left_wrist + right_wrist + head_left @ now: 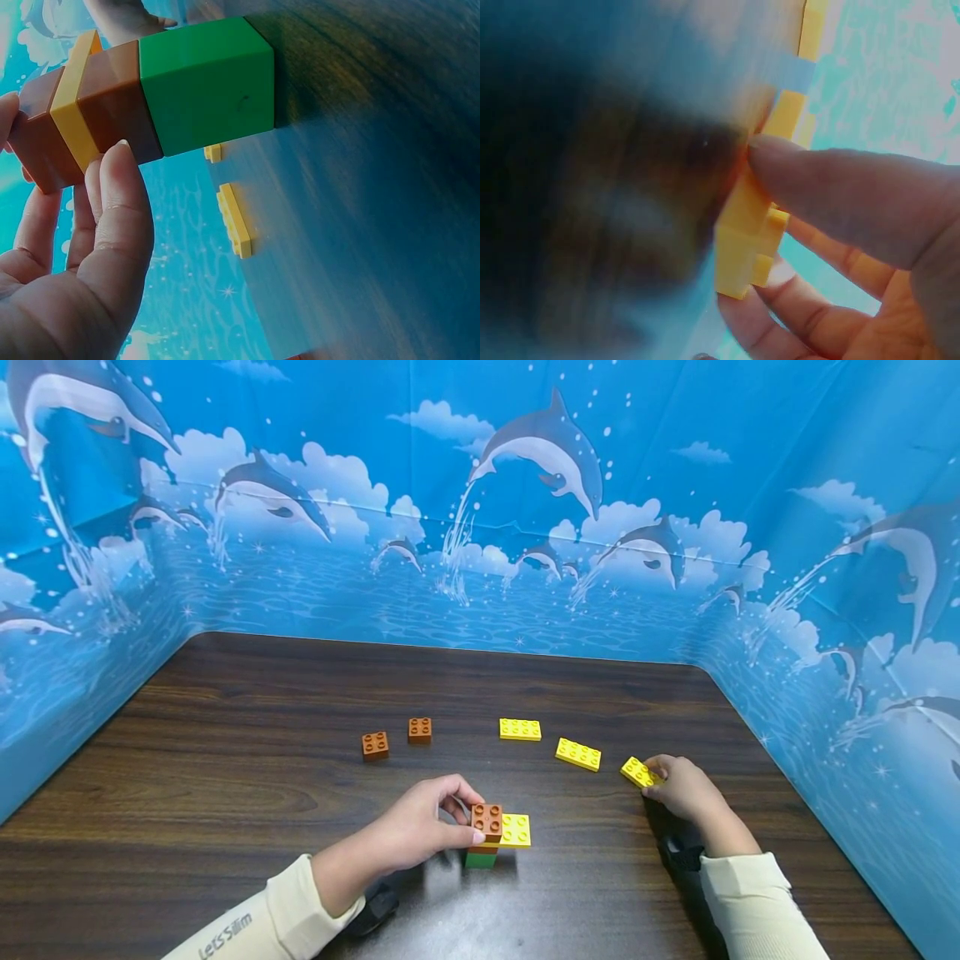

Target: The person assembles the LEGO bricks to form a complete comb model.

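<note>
A small tower of toy building bricks stands on the table, with a green brick (210,86) at its base, a brown brick above it, then a flat yellow brick (516,831) jutting out to the right, and a brown brick (487,817) on top. My left hand (423,827) grips the tower's upper part from the left, thumb and fingers on opposite sides of the top brown brick. Over on the right, my right hand (686,793) pinches a flat yellow brick (636,772) between thumb and fingers, at the table surface. Its far end is covered by the fingers.
Two more flat yellow bricks, one at the back (520,730) and one nearer the right hand (578,754), lie on the dark wooden table (225,760). Two loose brown bricks (375,745) sit behind the left hand. A blue dolphin-print curtain (480,593) borders the table.
</note>
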The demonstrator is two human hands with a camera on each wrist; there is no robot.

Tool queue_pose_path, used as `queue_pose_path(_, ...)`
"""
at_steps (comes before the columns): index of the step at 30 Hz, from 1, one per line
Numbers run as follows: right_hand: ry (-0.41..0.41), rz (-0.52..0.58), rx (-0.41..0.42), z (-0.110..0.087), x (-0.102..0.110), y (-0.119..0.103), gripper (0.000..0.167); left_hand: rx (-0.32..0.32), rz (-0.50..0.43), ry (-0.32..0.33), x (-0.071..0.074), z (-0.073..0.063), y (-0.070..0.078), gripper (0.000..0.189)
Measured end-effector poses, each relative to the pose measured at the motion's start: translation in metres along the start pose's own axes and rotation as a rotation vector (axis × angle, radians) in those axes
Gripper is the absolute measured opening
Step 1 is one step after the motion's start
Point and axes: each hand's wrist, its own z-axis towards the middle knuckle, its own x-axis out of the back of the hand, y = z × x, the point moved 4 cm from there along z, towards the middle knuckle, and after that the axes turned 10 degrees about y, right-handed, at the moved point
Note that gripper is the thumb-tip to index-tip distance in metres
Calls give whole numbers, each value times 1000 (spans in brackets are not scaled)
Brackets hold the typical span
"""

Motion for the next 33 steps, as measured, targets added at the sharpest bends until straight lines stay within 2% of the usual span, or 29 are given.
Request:
queue_pose_path(7,97,-90,42,-3,2,-12,42,-4,3,6,0,0,0,28)
queue_pose_path(15,226,-111,122,-8,3,-34,43,-5,-8,1,0,-1,0,28)
queue_pose_path(28,343,-128,325,-28,5,-81,45,1,-12,-2,0,0,-1,28)
queue_pose_path(33,363,-143,393,-37,3,-97,47,3,-11,-5,-1,0,-1,28)
